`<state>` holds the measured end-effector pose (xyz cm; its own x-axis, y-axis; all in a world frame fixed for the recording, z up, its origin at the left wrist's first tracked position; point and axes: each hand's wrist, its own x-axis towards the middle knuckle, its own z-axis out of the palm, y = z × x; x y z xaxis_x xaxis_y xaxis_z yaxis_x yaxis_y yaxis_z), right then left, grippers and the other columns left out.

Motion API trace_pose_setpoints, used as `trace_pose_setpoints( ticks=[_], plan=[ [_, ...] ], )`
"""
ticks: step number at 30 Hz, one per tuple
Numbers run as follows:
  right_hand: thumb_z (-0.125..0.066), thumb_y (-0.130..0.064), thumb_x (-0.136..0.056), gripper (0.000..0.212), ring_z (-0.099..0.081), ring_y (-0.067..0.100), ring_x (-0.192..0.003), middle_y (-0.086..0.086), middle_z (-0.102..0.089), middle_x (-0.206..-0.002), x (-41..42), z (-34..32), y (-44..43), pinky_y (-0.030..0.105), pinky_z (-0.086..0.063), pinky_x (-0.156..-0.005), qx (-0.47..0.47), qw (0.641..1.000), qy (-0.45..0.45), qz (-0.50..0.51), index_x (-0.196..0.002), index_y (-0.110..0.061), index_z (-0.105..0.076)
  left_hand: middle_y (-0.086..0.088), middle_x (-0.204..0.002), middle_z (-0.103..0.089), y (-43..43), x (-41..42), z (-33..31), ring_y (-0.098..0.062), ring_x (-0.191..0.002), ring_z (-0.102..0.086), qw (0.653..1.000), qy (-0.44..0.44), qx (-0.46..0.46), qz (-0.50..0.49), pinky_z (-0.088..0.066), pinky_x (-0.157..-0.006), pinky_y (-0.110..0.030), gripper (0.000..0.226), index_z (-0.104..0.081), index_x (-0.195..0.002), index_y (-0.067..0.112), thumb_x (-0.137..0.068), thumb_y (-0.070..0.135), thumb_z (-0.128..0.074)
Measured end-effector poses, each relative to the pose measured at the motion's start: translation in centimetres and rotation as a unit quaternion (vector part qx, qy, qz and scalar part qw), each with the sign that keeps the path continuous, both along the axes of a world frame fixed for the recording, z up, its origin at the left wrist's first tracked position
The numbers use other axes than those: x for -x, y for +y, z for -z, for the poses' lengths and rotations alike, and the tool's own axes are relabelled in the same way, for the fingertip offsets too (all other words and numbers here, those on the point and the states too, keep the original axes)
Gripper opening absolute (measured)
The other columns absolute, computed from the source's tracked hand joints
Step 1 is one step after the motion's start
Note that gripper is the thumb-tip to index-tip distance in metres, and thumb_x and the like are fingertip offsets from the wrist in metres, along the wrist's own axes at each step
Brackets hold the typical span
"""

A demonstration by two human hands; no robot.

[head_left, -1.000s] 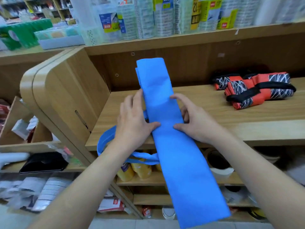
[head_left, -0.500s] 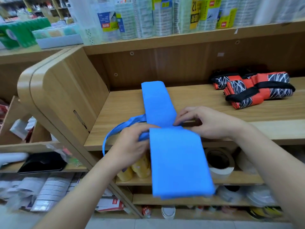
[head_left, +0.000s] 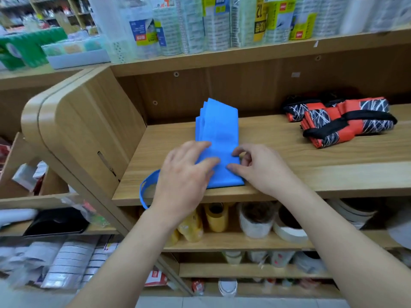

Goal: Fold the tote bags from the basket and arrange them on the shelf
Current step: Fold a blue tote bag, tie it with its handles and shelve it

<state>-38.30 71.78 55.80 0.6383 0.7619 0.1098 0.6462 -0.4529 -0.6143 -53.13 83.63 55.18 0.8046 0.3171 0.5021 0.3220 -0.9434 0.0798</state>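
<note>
A blue tote bag [head_left: 216,130], folded into a narrow strip and doubled over, lies on the wooden shelf [head_left: 289,172] near its front edge. Its blue handle loop [head_left: 145,188] hangs off the front at the left. My left hand [head_left: 185,174] lies flat on the bag's near left part, fingers spread and fairly straight. My right hand [head_left: 258,165] touches the bag's right edge, its thumb and curled fingers pinching the fabric there. Two folded red-and-black patterned tote bags [head_left: 347,123] lie on the same shelf at the right.
The shelf's rounded wooden side panel [head_left: 73,130] stands at the left. Packaged rolls [head_left: 218,23] fill the shelf above. Tape rolls and yellow packs [head_left: 222,218] sit on the shelf below. Bare wood lies between the blue bag and the red-and-black bags.
The long blue strip that hung over the shelf's front has been folded up onto itself and now lies wholly on the shelf. Both hands moved forward onto the doubled bag.
</note>
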Motion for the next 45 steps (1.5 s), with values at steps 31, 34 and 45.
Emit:
trace_pose_setpoints(
  ticks=[31, 34, 45],
  plan=[
    [-0.042, -0.056, -0.097, 0.030, -0.049, -0.003, -0.089, -0.015, -0.054, -0.099, 2.8, -1.4, 3.3, 0.019, -0.036, -0.073, -0.296, 0.905, 0.295, 0.078, -0.109, -0.030, -0.052, 0.001, -0.105, -0.066, 0.7, -0.7, -0.8, -0.020, -0.101, -0.061, 0.919, 0.012, 0.394, 0.001, -0.047, -0.089, -0.040, 0.024, -0.054, -0.106, 0.018, -0.098, 0.040, -0.050],
    [-0.046, -0.046, -0.099, 0.018, -0.050, -0.008, -0.090, -0.019, -0.057, -0.099, 3.0, -0.3, 3.5, 0.010, -0.037, -0.073, -0.345, 0.892, 0.275, 0.096, -0.104, -0.032, -0.055, 0.002, -0.106, -0.063, -0.3, -0.5, -0.7, -0.023, -0.102, -0.059, 0.935, 0.001, 0.355, 0.018, -0.045, -0.085, -0.037, 0.019, -0.048, -0.109, 0.021, -0.099, 0.037, -0.048],
    [-0.042, -0.032, -0.093, 0.027, -0.056, -0.004, -0.081, -0.018, -0.065, -0.083, 3.1, 0.5, 2.9, 0.017, -0.042, -0.076, -0.407, 0.894, 0.183, 0.040, -0.087, -0.024, -0.068, -0.002, -0.110, -0.073, 1.0, -0.6, -1.4, -0.017, -0.100, -0.070, 0.784, -0.053, 0.609, 0.109, -0.057, -0.080, -0.028, 0.063, -0.059, -0.123, 0.012, -0.076, 0.049, -0.075]
  ],
)
